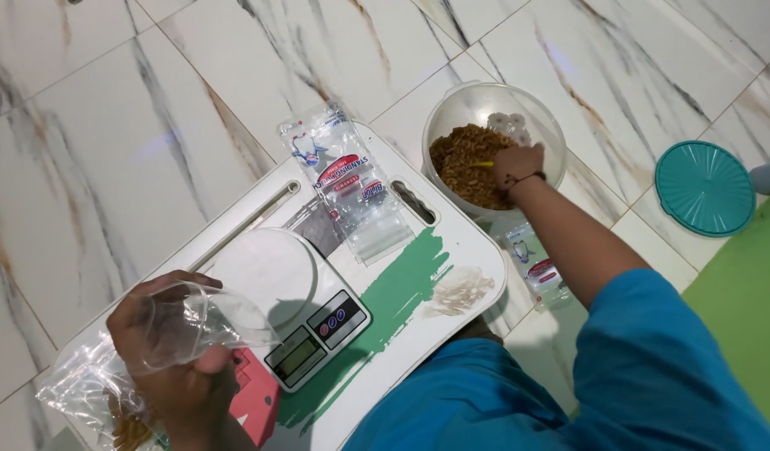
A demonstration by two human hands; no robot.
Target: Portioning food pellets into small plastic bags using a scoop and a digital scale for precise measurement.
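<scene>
The left hand holds 1 clear plastic bag open loosely, so snacks scooped by the right hand, closed inside the bowl, may spill.

Illumination is bright, even and white. Soft bluish glare patches appear on the glossy marble floor, one at the left and one near the upper right. Shadows are short and soft: the scale casts a grey shadow onto the white tray, and the right hand darkens the snacks in the clear bowl. Focus is adequate at centre. The left hand and its clear bag show slight blur. Tile joints bow toward the frame edges, indicating wide-angle distortion.
</scene>
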